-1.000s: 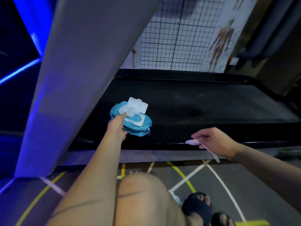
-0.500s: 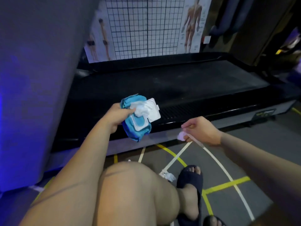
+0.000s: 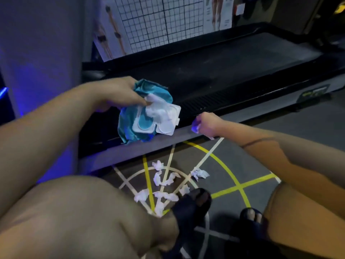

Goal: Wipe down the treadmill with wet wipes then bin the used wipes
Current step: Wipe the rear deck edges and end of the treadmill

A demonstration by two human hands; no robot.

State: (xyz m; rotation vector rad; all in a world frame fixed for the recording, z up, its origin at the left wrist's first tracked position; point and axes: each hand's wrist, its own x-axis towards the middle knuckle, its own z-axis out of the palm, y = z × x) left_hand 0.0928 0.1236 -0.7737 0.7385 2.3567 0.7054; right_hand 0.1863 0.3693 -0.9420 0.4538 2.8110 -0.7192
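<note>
- Right now the left hand (image 3: 119, 94) curls its fingers around a blue wet wipe pack (image 3: 147, 113) with its lid open, over the near edge of the black treadmill (image 3: 233, 71).
- The right hand (image 3: 207, 124) is a tight fist squeezing a balled-up wipe (image 3: 195, 128) by that edge.
- Crumpled wipes (image 3: 164, 184) lie on the grey lined floor (image 3: 308, 126) in front of the treadmill.
- A grid poster (image 3: 158, 21) hangs behind the treadmill.

No legible text: badge (image 3: 313, 92) on the treadmill (image 3: 224, 71) side and wall posters (image 3: 218, 15) too blurred.
</note>
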